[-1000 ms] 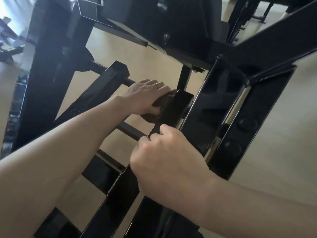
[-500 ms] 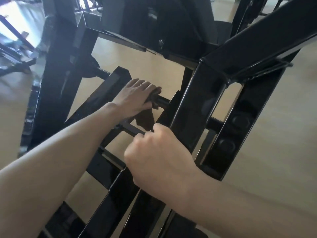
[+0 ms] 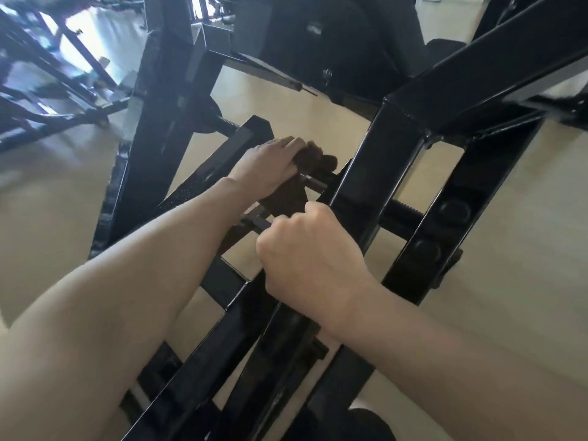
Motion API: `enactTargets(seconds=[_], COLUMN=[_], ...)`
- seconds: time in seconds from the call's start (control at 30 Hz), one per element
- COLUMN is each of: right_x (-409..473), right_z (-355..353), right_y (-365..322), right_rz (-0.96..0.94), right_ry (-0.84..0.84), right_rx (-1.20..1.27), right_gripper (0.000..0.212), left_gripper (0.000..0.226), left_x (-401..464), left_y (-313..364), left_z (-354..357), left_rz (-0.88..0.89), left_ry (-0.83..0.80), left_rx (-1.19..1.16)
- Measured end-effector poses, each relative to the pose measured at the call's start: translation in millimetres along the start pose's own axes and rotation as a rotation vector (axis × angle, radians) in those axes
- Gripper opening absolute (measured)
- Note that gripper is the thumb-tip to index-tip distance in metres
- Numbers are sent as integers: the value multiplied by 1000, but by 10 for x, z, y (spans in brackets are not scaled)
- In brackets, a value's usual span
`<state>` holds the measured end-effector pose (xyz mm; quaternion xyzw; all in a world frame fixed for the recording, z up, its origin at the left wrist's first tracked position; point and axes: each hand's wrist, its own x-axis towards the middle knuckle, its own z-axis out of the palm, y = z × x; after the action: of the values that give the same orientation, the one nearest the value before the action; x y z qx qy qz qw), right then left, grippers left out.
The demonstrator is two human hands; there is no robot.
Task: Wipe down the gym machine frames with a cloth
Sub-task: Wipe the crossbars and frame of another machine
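Left hand [image 3: 269, 167] has its grip wrapped over the dark brown cloth [image 3: 288, 194], fingers curled on top, palm pressing it onto a thin black crossbar [image 3: 313, 183] of the gym machine frame [image 3: 397, 148]. Cloth is bunched over the bar, with a flap hanging below the hand; folding it round the bar likely lets one pass cover top and sides.

Right hand [image 3: 313, 259] is a closed fist, grip on a frame member just beside the cloth. Looks like a brace: it steadies the person leaning in while the other hand works. Exactly which bar the fist holds is hidden behind the knuckles, probably the slanted rail [image 3: 203, 361] running up from bottom centre.

Orientation: the crossbar's long axis runs from lower left to upper right in view, ending at the big upright post. The cloth lies along that axis, so the wipe stroke would go along the bar, not across it. The heavier frame tubes slant the other way, bottom centre up toward the right.

Pale floor [image 3: 509, 249] shows through the frame gaps; other equipment [image 3: 47, 74], blurred, sits at the upper left.
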<state>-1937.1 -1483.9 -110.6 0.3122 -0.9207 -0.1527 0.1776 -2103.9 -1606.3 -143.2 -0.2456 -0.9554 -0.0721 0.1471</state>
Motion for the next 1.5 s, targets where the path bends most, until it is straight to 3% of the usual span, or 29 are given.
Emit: enactTargets(seconds=[0.13, 0.23, 0.37, 0.57, 0.7, 0.8, 0.97, 1.23, 1.5], right_x=[-18, -19, -25, -66, -187, -381, -513, -498, -409], right_z=[-14, -37, -22, -56, 8, 192, 492, 578, 531], right_y=[-6, -14, -2, -57, -544, -1103, -1296, -1344, -1463], right_rz=[-39, -57, 8, 25, -45, -170, -95, -95, -18], right_ry=[41, -31, -32, -32, -12, -79, 60, 25, -72], right_rx=[32, 99, 47, 3, 222, 364, 329, 242, 255], right_gripper=[42, 31, 22, 21, 26, 30, 24, 39, 39], left_gripper=[34, 32, 29, 25, 36, 46, 38, 10, 16], left_x=[-402, -876, -1516, -2820, -3383, -3530, -3649, -4142, -4338], left_y=[-195, -259, -237, 204, 584, 758, 804, 540, 481], left_z=[-175, -470, -779, -715, -226, 8, 117, 41, 107], left_rz=[-161, -207, -370, -471, -431, -500, -575, -726, -727], left_ry=[138, 237, 384, 218, -22, 52, 160, 135, 134], left_rx=[-196, -260, -370, -401, -387, -377, -363, -489, -497])
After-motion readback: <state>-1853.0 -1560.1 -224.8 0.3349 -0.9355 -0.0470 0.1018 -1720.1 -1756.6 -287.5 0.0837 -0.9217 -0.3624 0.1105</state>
